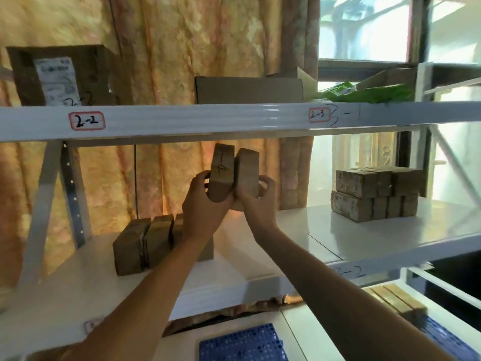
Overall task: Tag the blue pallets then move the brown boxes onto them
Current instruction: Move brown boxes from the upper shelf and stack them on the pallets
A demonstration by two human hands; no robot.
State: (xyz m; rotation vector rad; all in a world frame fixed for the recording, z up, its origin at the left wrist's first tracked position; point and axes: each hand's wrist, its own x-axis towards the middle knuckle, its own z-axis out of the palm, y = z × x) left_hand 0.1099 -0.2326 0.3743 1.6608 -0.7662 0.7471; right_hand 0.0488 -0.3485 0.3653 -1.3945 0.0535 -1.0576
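Two brown boxes are held upright side by side, lifted above the white shelf: the left box is clamped in the left hand, the right box in the right hand. A mark is written on the left box, too blurred to read. A row of boxes stands below the hands; a stack sits well apart, rightward. A blue pallet lies below on a lower level.
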